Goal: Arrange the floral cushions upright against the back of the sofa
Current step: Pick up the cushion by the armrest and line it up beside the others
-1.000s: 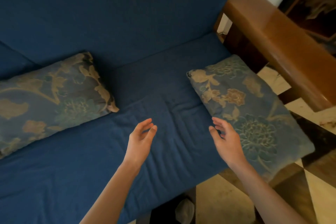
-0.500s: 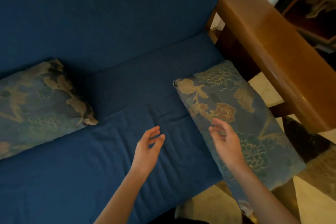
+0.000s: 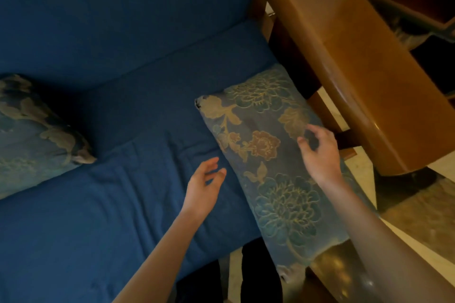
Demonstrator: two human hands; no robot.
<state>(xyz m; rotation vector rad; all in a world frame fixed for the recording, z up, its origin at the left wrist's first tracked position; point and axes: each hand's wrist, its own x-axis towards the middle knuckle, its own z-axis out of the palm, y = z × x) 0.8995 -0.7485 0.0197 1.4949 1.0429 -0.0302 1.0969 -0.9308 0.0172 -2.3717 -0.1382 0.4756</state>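
A blue-grey floral cushion (image 3: 266, 155) lies flat on the right end of the blue sofa seat (image 3: 118, 216), its near corner hanging over the front edge. My right hand (image 3: 320, 152) hovers over its right side, fingers spread and curled, holding nothing. My left hand (image 3: 204, 187) is open just left of the cushion's edge, above the seat. A second floral cushion (image 3: 32, 135) leans at the far left, partly against the sofa back (image 3: 123, 12), and is cut off by the frame.
A wide wooden armrest (image 3: 344, 56) runs along the sofa's right side, close to the cushion. Pale tiled floor (image 3: 418, 216) shows beyond it and below the seat's front edge. Dark legs show at the bottom centre.
The view has shifted right and closer. My right hand has travelled forward over the right cushion toward its far edge. My left hand has moved up beside that cushion's left edge.
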